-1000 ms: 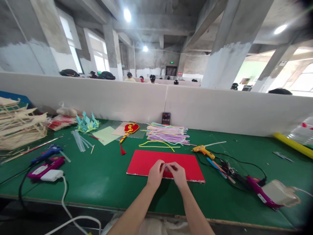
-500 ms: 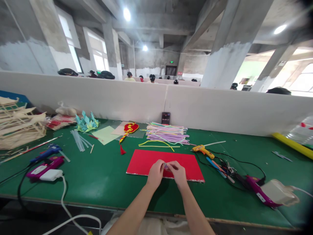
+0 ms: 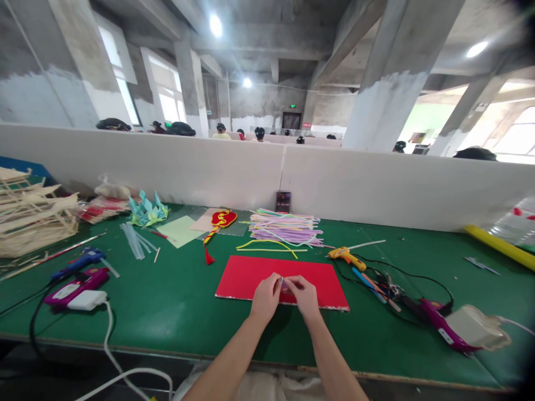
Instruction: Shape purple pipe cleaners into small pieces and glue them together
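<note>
Over the front part of a red board (image 3: 276, 275), my left hand (image 3: 266, 294) and my right hand (image 3: 304, 294) meet at the fingertips. Both are closed in a pinch on a small purple piece (image 3: 285, 283). Fingers cover most of it, so its kind is hard to make out. Just behind the board lie yellow pipe cleaners (image 3: 271, 249), one bent and one straight. Beyond them is a pile of pastel pipe cleaners (image 3: 286, 228), mostly purple, pink and white.
Right of the board lie a yellow glue gun (image 3: 346, 257), cords and a purple power strip (image 3: 445, 328). At left are a blue glue gun (image 3: 79, 263), clear glue sticks (image 3: 136, 240) and a red-and-yellow tasselled ornament (image 3: 223, 218). A white partition (image 3: 209, 167) borders the green table (image 3: 167, 306).
My fingers shift very slightly around the purple piece, with both hands in nearly the same place. Nothing on the table has moved.
</note>
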Tool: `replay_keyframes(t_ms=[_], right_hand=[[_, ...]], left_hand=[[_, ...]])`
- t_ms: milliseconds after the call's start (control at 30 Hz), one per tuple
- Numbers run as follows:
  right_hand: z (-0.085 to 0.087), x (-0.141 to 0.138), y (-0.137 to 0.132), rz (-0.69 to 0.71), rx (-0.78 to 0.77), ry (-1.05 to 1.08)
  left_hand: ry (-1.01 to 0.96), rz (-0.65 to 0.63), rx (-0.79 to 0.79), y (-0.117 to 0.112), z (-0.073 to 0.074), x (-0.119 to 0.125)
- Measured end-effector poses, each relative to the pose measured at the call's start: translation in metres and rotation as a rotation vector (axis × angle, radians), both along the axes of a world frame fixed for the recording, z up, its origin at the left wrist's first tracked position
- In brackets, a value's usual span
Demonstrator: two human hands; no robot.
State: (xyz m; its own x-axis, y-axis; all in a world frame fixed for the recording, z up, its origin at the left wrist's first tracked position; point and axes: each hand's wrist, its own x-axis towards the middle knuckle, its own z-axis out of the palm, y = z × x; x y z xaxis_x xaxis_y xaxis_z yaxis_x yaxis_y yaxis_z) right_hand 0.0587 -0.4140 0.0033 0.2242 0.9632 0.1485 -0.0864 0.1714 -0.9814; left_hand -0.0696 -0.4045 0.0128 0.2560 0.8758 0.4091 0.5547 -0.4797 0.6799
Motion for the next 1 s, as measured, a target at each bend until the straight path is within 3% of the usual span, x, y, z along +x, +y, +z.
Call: replay_keyframes(t_ms=[333,833,1000], right_hand=[[-0.002,0.001,0.001,0.006,0.001,0.027],[-0.006,-0.004,0.004,-0.003,-0.019,0.007],[-0.004,-0.001,0.004,0.015,-0.018,0.001]], left_hand=[[0.009,0.01,0.022,0.0,0.001,-0.001],[-0.043,0.117,0.046,0.009,-0.01,-0.003],[-0.063,0.079,0.023,0.009,-0.008,-0.003]])
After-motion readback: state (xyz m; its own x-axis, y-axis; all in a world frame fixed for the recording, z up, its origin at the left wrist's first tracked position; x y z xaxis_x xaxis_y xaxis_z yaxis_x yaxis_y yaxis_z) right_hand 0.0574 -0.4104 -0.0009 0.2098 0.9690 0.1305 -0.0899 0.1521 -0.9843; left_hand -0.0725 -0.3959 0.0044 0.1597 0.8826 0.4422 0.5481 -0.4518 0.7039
